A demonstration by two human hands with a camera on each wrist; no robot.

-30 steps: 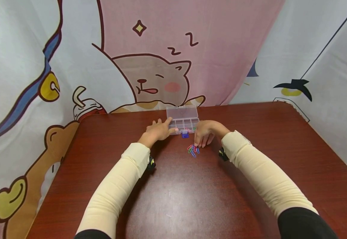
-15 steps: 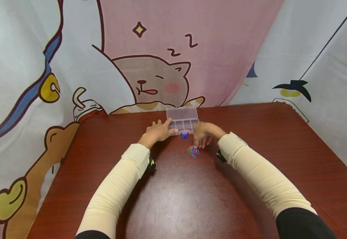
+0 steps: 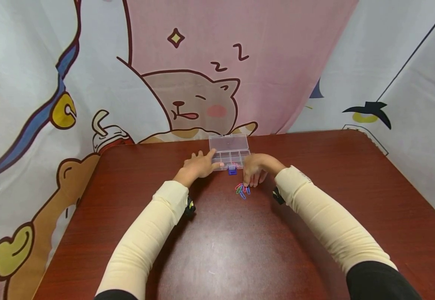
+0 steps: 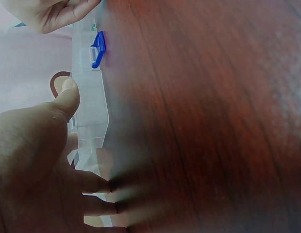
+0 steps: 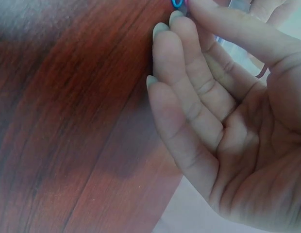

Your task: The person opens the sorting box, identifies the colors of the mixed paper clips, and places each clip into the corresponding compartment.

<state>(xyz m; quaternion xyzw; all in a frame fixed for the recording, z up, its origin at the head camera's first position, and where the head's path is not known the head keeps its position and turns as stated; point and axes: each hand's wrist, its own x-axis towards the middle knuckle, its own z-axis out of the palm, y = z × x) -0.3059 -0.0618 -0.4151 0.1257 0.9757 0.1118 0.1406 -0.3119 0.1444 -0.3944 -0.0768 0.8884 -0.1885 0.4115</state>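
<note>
A clear plastic compartment box (image 3: 223, 157) stands near the table's back edge, its lid (image 3: 228, 143) raised and its blue latch (image 3: 232, 171) facing me. Some pink paper clips (image 3: 235, 165) lie inside. My left hand (image 3: 198, 165) rests at the box's left end, thumb (image 4: 68, 97) against the front wall and straight fingers spread on the table. Right in front of the box is a small pile of coloured paper clips (image 3: 242, 192). My right hand (image 3: 256, 168) reaches down to it, thumb and index tips at a pink clip; whether they pinch it I cannot tell.
The brown wooden table (image 3: 217, 250) spreads out around the box. Behind it hangs a cloth printed with cartoon animals (image 3: 202, 100). A dark wrist band (image 3: 190, 207) shows under the left sleeve.
My right hand has shifted slightly down and left over the paper clip pile, its fingertips staying there. The left hand and the box have kept their places.
</note>
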